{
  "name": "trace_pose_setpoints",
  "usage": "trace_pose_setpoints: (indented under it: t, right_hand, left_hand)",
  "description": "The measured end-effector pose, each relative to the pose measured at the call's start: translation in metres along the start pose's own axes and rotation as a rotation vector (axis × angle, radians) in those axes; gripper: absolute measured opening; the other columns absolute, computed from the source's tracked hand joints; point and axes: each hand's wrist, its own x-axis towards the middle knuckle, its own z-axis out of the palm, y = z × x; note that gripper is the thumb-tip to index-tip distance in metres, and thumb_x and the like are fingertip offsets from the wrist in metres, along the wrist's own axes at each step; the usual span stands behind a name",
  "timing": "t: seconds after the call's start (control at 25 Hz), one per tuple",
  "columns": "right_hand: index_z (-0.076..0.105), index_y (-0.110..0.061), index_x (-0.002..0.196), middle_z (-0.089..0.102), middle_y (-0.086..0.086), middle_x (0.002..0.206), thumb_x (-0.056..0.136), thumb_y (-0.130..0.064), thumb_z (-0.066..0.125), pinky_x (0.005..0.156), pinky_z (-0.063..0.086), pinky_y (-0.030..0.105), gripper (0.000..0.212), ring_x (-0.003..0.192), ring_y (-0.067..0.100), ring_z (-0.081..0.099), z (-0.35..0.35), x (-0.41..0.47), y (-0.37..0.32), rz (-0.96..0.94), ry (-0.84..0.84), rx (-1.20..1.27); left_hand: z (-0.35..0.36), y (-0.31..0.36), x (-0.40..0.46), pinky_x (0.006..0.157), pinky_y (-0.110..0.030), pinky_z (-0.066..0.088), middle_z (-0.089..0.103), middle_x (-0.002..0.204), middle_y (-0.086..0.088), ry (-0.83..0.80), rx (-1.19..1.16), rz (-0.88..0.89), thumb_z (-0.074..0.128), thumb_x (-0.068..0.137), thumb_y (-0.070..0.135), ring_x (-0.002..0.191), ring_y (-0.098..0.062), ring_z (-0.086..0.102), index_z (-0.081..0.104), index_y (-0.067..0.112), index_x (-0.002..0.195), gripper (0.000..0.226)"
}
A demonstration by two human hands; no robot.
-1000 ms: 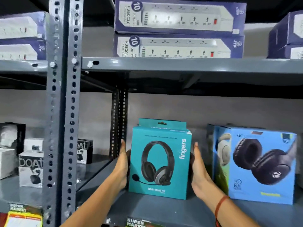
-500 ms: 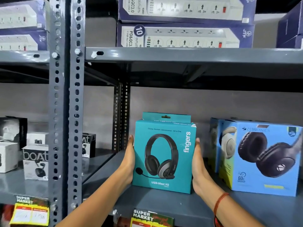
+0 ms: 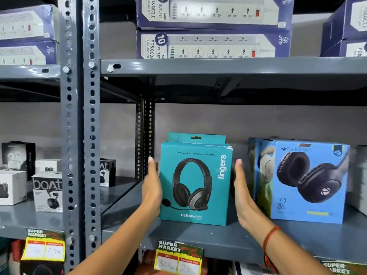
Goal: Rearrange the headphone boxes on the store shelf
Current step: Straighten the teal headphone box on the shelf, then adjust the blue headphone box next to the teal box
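Teal headphone box (image 3: 195,183) standing upright on the grey shelf (image 3: 198,235), between two flat, open hands.

The left hand (image 3: 152,187) lies with fingers straight along the box's left side, apparently touching it. The box front shows a black-and-silver headset with a boom mic, "fingers" running up the right edge, "USB-Meet H2" at the bottom, and a hang tab on top. The right hand (image 3: 243,193), also spread flat and gripping nothing, sits just off the right side with a dark gap showing. Beyond it stands a blue Zebronics box (image 3: 305,181).

place: shop | evidence: boxed electronics on steel shelf (image 3: 218,66), supermarket price tag (image 3: 178,257)
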Motion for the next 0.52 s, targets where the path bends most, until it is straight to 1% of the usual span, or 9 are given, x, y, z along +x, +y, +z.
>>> trace_pose_setpoints:
  t: [0.04, 0.08, 0.12, 0.2, 0.28, 0.36, 0.44, 0.48, 0.52]
  right_hand:
    - [0.055, -0.070, 0.111, 0.060, -0.037, 0.111, 0.069, -0.091, 0.028, 0.106, 0.034, 0.035, 0.054, 0.112, -0.014, 0.050, -0.005, -0.008, -0.008, -0.049, 0.002, -0.010]
    - [0.042, -0.062, 0.133, 0.043, -0.040, 0.127, 0.067, -0.093, 0.033, 0.115, 0.023, 0.035, 0.073, 0.127, -0.012, 0.036, -0.014, -0.011, -0.013, -0.116, 0.016, -0.034]
    - [0.033, -0.052, 0.145, 0.034, -0.039, 0.136, 0.064, -0.094, 0.040, 0.116, 0.020, 0.031, 0.091, 0.134, -0.012, 0.028, -0.026, -0.015, -0.018, -0.196, 0.035, -0.064]
    - [0.030, -0.044, 0.150, 0.031, -0.038, 0.144, 0.062, -0.089, 0.055, 0.109, 0.024, 0.017, 0.102, 0.132, -0.020, 0.029, -0.054, -0.020, -0.035, -0.363, 0.076, -0.086]
    - [0.033, -0.037, 0.151, 0.035, -0.026, 0.153, 0.065, -0.078, 0.066, 0.108, 0.026, 0.017, 0.101, 0.135, -0.016, 0.031, -0.096, -0.022, -0.051, -0.507, 0.193, -0.114]
    - [0.031, -0.031, 0.153, 0.035, -0.014, 0.157, 0.066, -0.074, 0.070, 0.112, 0.024, 0.023, 0.104, 0.140, -0.009, 0.030, -0.146, -0.019, -0.061, -0.618, 0.352, -0.169]
    - [0.026, -0.030, 0.154, 0.028, -0.009, 0.161, 0.057, -0.078, 0.074, 0.112, 0.022, 0.023, 0.118, 0.142, -0.005, 0.026, -0.199, -0.013, -0.060, -0.590, 0.456, -0.202]
    - [0.022, -0.030, 0.155, 0.025, -0.008, 0.163, 0.048, -0.081, 0.075, 0.111, 0.021, 0.023, 0.129, 0.141, -0.003, 0.025, -0.225, -0.008, -0.056, -0.503, 0.478, -0.216]
    - [0.019, -0.030, 0.156, 0.022, -0.008, 0.163, 0.041, -0.083, 0.075, 0.111, 0.020, 0.025, 0.138, 0.139, -0.002, 0.024, -0.249, -0.003, -0.048, -0.398, 0.473, -0.231]
  left_hand:
    - [0.001, 0.004, -0.005, 0.106, -0.053, 0.046, 0.069, 0.129, -0.011, 0.094, 0.023, 0.145, 0.027, 0.088, 0.077, 0.119, -0.031, 0.063, 0.068, 0.023, 0.126, 0.078]
    - [0.005, 0.012, -0.014, 0.114, -0.051, 0.038, 0.059, 0.144, -0.006, 0.159, 0.031, 0.341, 0.031, 0.089, 0.073, 0.133, -0.025, 0.052, 0.058, 0.023, 0.139, 0.076]
    - [0.013, 0.022, -0.028, 0.119, -0.047, 0.031, 0.048, 0.155, -0.001, 0.173, 0.033, 0.550, 0.037, 0.090, 0.066, 0.142, -0.017, 0.041, 0.047, 0.023, 0.148, 0.073]
    - [0.040, 0.037, -0.056, 0.122, -0.042, 0.024, 0.035, 0.162, 0.003, 0.106, 0.034, 0.891, 0.052, 0.092, 0.054, 0.149, -0.011, 0.029, 0.035, 0.023, 0.154, 0.071]
    - [0.081, 0.038, -0.080, 0.121, -0.030, 0.025, 0.034, 0.162, 0.004, -0.057, 0.063, 1.081, 0.063, 0.090, 0.052, 0.149, -0.009, 0.028, 0.033, 0.022, 0.154, 0.078]
    - [0.122, 0.026, -0.094, 0.116, -0.016, 0.026, 0.035, 0.160, 0.014, -0.254, 0.157, 1.085, 0.070, 0.084, 0.054, 0.146, 0.002, 0.029, 0.032, 0.024, 0.155, 0.086]
    - [0.159, 0.009, -0.097, 0.112, -0.008, 0.023, 0.028, 0.153, 0.030, -0.404, 0.277, 0.896, 0.078, 0.075, 0.057, 0.139, 0.018, 0.023, 0.025, 0.032, 0.156, 0.100]
    - [0.178, -0.001, -0.094, 0.113, -0.012, 0.023, 0.025, 0.152, 0.031, -0.451, 0.328, 0.765, 0.082, 0.071, 0.057, 0.138, 0.019, 0.022, 0.021, 0.034, 0.157, 0.107]
    - [0.193, -0.009, -0.088, 0.114, -0.019, 0.026, 0.025, 0.155, 0.026, -0.484, 0.369, 0.613, 0.086, 0.068, 0.056, 0.139, 0.013, 0.024, 0.018, 0.032, 0.158, 0.115]
